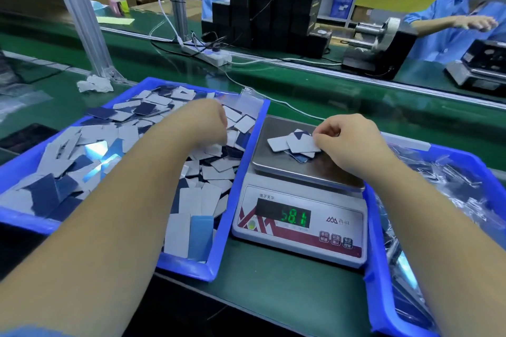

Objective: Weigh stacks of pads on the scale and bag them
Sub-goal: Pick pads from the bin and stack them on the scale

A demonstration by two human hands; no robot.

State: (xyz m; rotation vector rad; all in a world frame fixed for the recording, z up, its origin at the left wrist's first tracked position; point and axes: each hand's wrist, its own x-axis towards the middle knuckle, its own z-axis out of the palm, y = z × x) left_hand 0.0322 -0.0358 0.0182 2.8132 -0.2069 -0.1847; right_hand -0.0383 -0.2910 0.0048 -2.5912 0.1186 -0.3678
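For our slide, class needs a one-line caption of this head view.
Right hand pinches pads on the scale while left hand reaches into the blue bin of loose pads.

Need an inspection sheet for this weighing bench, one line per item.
Surface: green bench, partly bare.
Job's things: scale showing about 58.1; small pad stack on its pan; left bin of loose pads; right bin of bagged pads.
Clutter: crumpled wipe.
Hands: left hand reaches into the left bin, fingers hidden; right hand pinches the top pads.
Cables: power strip, white cord behind the scale.
Surroundings: second worker, black boxes.
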